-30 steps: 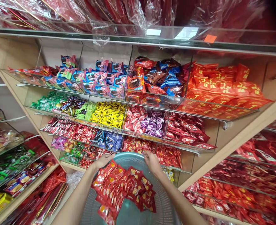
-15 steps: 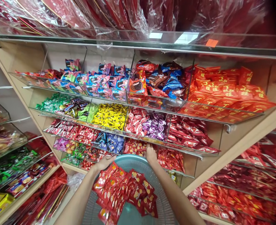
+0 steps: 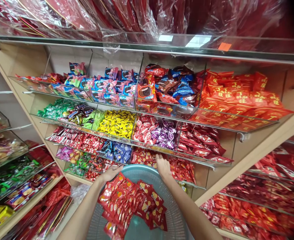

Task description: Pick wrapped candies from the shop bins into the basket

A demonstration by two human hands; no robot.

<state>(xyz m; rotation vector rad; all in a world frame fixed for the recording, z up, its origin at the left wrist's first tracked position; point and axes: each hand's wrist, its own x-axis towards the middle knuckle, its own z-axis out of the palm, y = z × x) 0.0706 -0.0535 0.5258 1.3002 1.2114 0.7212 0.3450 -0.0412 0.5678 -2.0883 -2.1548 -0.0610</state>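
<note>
A teal plastic basket (image 3: 173,196) is in front of me, with a heap of small red packets (image 3: 127,203) printed with orange fruit inside it. At its left rim is my left hand (image 3: 113,173), closed on the edge. My right hand (image 3: 163,165) reaches past the far right rim into a low shelf bin, its fingers curled among red packets (image 3: 143,156) with the same orange fruit print. What lies under those fingers is hidden. More red packets (image 3: 183,170) lie in the bin just right of this hand.
Clear shelf bins rise above: blue-wrapped sweets (image 3: 118,150), yellow sweets (image 3: 117,124), purple sweets (image 3: 165,135), cookie packs (image 3: 147,93) and orange-red bags (image 3: 236,96). The glass shelf edge (image 3: 196,155) overhangs my right hand. A wooden side panel (image 3: 249,163) slants on the right.
My right hand has shifted slightly to the right, and more of its back and fingers shows. My left hand and the basket stay nearly in place.
</note>
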